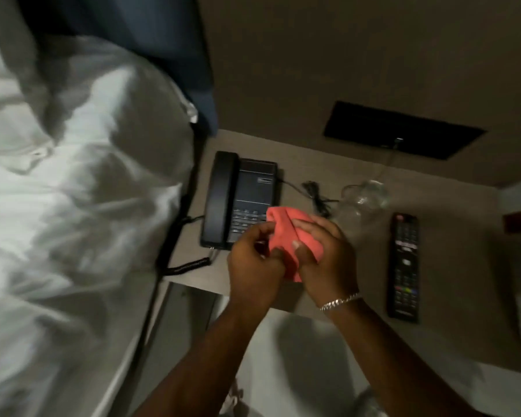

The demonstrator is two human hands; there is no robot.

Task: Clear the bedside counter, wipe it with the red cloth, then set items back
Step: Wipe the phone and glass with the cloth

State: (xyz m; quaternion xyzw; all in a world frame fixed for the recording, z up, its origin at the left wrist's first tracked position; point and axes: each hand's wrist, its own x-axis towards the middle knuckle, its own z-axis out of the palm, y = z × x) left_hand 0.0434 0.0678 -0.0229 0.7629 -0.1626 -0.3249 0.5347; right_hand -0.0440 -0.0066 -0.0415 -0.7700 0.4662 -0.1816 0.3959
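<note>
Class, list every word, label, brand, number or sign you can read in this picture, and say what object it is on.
No text here can be read.
Telephone: a small label above the keypad, too blurred to read; key markings illegible.
Remote control: pale markings and coloured buttons, too small and blurred to read.
Clear bottle: no label visible.
Red cloth, held in both hands: no print visible.

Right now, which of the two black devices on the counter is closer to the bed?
The black telephone, at the counter's left end right beside the white bedding. The remote control lies toward the right end, beyond both hands and the clear bottle.
</note>
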